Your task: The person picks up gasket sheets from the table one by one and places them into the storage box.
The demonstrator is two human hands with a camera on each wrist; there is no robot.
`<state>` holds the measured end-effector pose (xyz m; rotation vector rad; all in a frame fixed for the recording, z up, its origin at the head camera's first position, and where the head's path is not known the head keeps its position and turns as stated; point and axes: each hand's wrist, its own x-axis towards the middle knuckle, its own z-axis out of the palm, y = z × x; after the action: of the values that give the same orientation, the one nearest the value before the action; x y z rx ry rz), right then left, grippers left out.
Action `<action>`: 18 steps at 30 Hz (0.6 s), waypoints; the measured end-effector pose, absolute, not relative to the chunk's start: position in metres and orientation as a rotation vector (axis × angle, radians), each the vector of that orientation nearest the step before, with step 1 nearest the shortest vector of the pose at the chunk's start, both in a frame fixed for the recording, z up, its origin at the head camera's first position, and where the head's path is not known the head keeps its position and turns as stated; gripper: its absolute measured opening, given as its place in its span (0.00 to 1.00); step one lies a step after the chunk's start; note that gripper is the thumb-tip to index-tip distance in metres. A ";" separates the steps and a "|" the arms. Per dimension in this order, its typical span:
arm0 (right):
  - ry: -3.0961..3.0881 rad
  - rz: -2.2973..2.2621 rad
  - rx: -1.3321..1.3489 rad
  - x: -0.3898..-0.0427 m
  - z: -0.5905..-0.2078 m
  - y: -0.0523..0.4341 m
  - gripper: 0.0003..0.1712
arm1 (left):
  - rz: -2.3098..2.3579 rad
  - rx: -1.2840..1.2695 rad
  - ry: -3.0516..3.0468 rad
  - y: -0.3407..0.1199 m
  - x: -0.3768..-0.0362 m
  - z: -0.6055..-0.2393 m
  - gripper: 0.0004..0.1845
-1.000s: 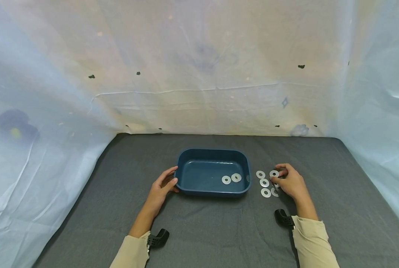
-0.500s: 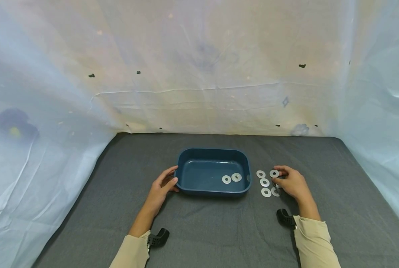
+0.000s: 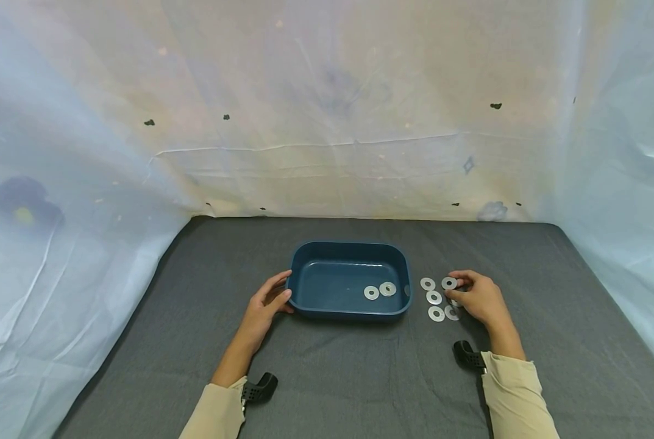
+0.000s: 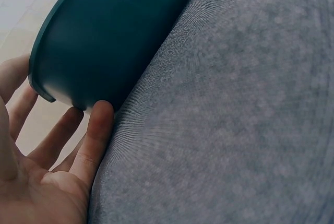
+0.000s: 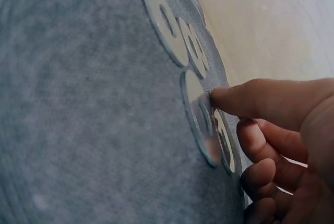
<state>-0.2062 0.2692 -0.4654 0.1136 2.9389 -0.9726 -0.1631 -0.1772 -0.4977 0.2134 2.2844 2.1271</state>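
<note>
— Grey cloth on the counter, pale sheeting behind. What are the right fingers doing?

— Right hand, fingers curled; thumb tip presses the rim of a washer lying flat among the loose washers, right of the tray. Whether it is truly pinched, cannot tell.

— And the left?

— Left hand, fingers relaxed and slightly apart, resting against the near-left corner of the blue tray. Thumb touches its outer wall.

— Inside the tray?

— Two washers side by side, touching, near its right end. Tan sleeves at the near edge.
</note>
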 end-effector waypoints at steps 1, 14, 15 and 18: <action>2.944 -0.972 0.113 -0.206 -0.465 0.269 0.25 | 2.124 0.211 2.288 -0.177 -0.163 -0.498 0.25; 2.938 -1.055 0.143 -0.205 -0.462 0.268 0.27 | 2.126 0.209 2.280 -0.177 -0.163 -0.498 0.25; 2.936 -1.064 0.143 -0.206 -0.462 0.268 0.27 | 2.126 0.208 2.280 -0.177 -0.163 -0.498 0.25; 2.925 -1.097 0.149 -0.206 -0.460 0.267 0.27 | 2.119 0.202 2.283 -0.177 -0.163 -0.498 0.25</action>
<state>-0.2060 0.2669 -0.4597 0.1492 2.9247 -1.0967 -0.1632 -0.1773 -0.4983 0.2017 2.2828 2.1187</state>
